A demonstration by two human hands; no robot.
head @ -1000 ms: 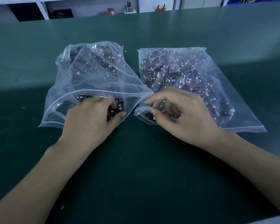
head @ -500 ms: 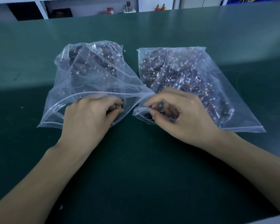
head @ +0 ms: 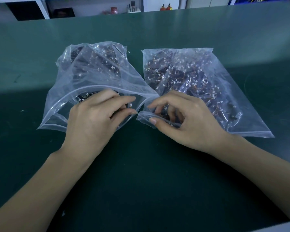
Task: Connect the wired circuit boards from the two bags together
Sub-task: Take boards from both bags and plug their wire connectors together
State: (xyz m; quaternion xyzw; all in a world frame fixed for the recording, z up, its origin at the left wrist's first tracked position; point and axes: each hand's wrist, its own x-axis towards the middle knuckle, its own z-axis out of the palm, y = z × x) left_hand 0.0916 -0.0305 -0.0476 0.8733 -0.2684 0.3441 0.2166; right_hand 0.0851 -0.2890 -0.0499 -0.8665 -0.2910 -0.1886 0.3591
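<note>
Both hands reach inside bags of boards [head: 182, 76].

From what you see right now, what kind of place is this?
Probably an electronics assembly workshop: a long green work mat, two clear bags stuffed with small wired circuit boards, and white shelves holding small items behind.

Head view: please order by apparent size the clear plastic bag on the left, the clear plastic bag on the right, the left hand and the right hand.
1. Clear plastic bag on the right, lying flat.
2. Clear plastic bag on the left, bunched up, so only slightly smaller in appearance.
3. Left hand and right hand: they look alike, so unranked.
</note>
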